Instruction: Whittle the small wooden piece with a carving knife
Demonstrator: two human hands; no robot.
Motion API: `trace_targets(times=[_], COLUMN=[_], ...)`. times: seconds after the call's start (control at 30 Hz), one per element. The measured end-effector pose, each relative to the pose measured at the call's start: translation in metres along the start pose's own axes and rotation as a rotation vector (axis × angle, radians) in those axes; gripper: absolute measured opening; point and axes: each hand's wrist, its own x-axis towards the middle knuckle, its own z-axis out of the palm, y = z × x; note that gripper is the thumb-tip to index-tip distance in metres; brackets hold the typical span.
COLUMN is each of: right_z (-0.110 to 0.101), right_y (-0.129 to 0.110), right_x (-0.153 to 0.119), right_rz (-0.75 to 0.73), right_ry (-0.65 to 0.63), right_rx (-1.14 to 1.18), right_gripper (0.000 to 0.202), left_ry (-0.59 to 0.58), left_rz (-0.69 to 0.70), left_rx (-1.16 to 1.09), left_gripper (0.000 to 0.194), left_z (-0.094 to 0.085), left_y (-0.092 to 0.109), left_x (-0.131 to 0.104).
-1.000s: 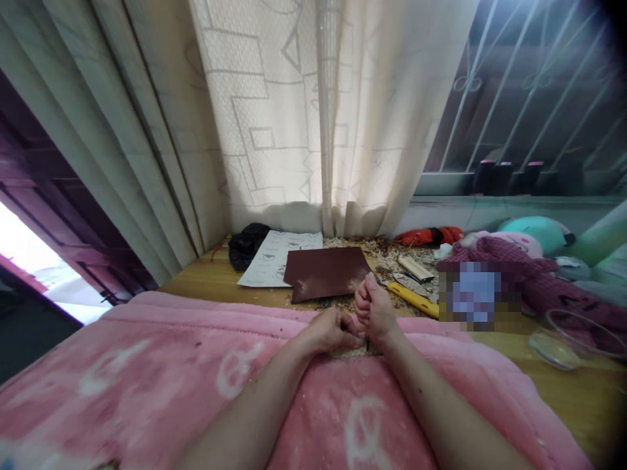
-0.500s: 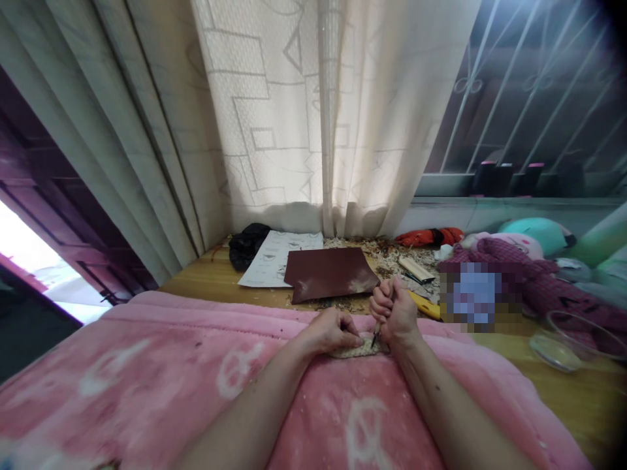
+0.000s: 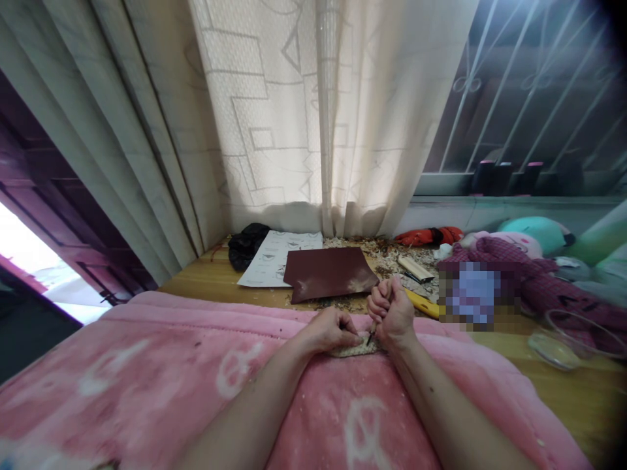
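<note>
Since 0.5 s ago, the right hand has been shifted slightly to the left, together with the pointed tool in it; the left hand has been kept in about the same place. 1 pale textured piece is laid on the pink plush blanket, in front of the person and between the 2 hands.

On the wooden worktop, 1 reddish-brown sheet is laid partly over 1 white printed sheet. To their right, 1 yellow-handled tool is partly hidden by the right hand, and 1 cream-coloured block is seen near it. Farther back, 1 orange-red bundle is set among scattered shavings, which cannot be counted.

2 containers can be made out: 1 clear plastic tub at the right, whose contents cannot be told, and 1 black plastic bag at the left, whose inside is hidden. Part of the right side is masked by a pixelated patch.

The left hand is curled, and the near end of the pale textured piece is held under its thumb and bent fingertips. The right hand is closed in a fist around the pointed tool, whose dark tip is aimed down at the piece; whether the surface is touched cannot be told.
</note>
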Motion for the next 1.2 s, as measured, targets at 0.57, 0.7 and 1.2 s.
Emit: trace_targets(times=[0.57, 0.7, 1.2], right_z=[0.004, 0.005, 0.001], right_y=[-0.003, -0.003, 0.0], right_x=[-0.001, -0.002, 0.003], right_rz=[-0.043, -0.045, 0.105], right_ry=[0.042, 0.039, -0.129], right_rx=[0.015, -0.002, 0.007], right_gripper=[0.041, 0.04, 0.039], left_ry=[-0.001, 0.004, -0.027], left_rz=[0.033, 0.013, 0.002], left_rx=[0.008, 0.005, -0.024], left_gripper=[0.035, 0.034, 0.04], left_z=[-0.001, -0.001, 0.001], left_y=[0.0, 0.001, -0.009], left_x=[0.0, 0.0, 0.004])
